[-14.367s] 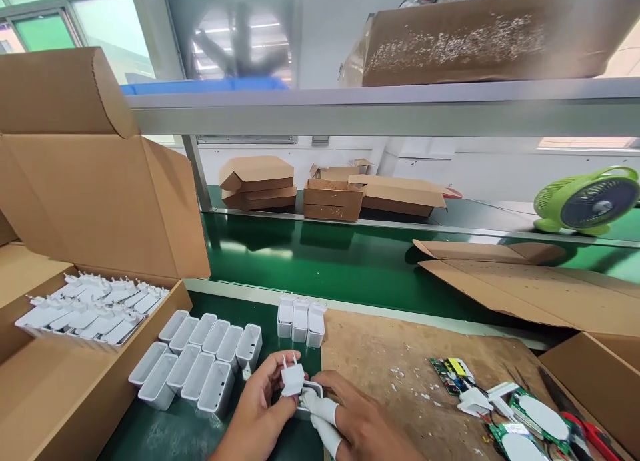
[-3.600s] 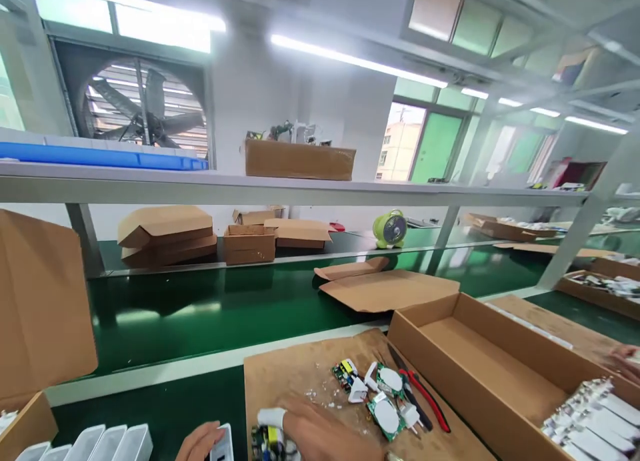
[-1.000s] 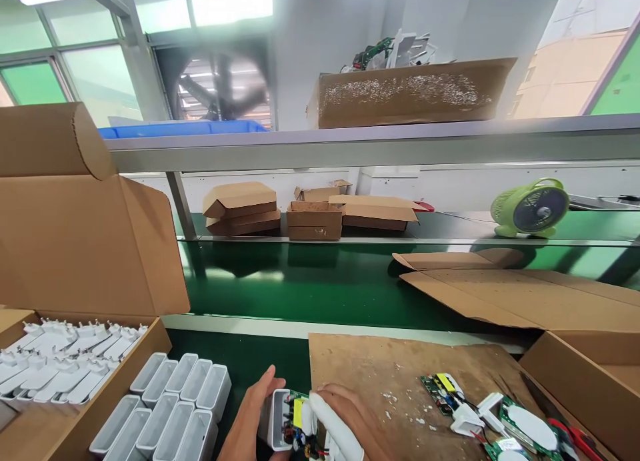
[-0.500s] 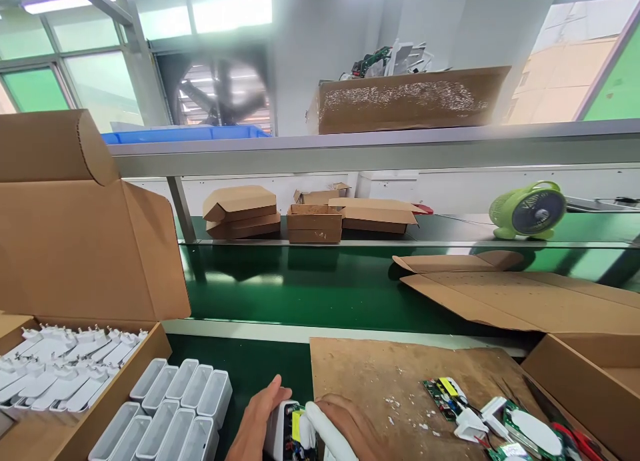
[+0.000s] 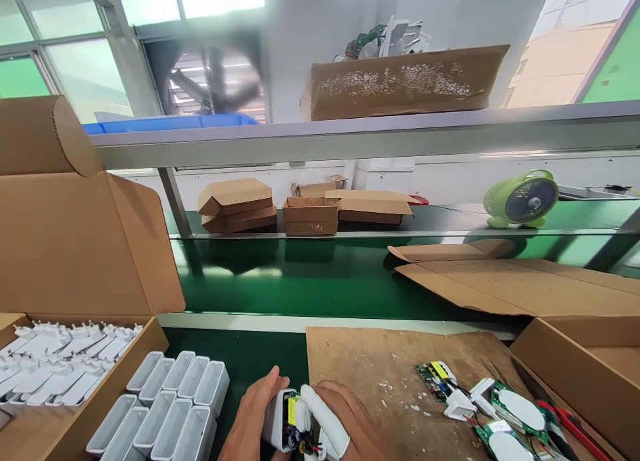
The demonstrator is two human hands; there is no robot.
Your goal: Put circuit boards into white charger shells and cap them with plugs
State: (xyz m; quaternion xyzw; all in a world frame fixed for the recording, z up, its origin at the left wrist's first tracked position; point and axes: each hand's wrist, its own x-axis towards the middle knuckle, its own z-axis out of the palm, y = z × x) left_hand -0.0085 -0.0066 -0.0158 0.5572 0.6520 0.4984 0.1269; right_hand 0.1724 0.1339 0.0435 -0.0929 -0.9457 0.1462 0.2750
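Note:
Low in the head view, my left hand (image 5: pixel 247 414) is closed around a white plastic housing (image 5: pixel 273 422). A circuit board with a yellow-wrapped transformer (image 5: pixel 292 411) and small wired parts sits at the housing's open side. My right hand (image 5: pixel 353 417) grips a rounded white plastic piece (image 5: pixel 326 417) against the right of the board. Whether the two white parts are joined is hidden. To the right, on a worn brown board (image 5: pixel 360 361), lie a loose circuit board (image 5: pixel 431 381) and boards with white oval covers (image 5: pixel 520 407), linked by wires.
White open trays (image 5: pixel 173 421) stand in rows left of my hands. Beyond them an open carton (image 5: pixel 157 341) holds many white plastic parts (image 5: pixel 55 361). Red-handled scissors (image 5: pixel 570 424) lie at the right beside another carton (image 5: pixel 575 361). A green fan (image 5: pixel 523 197) stands on the back ledge.
The view has tipped down slightly, so the scene sits higher in the picture. My hands keep their hold; the white rounded piece has turned a little and more of the wired parts shows.

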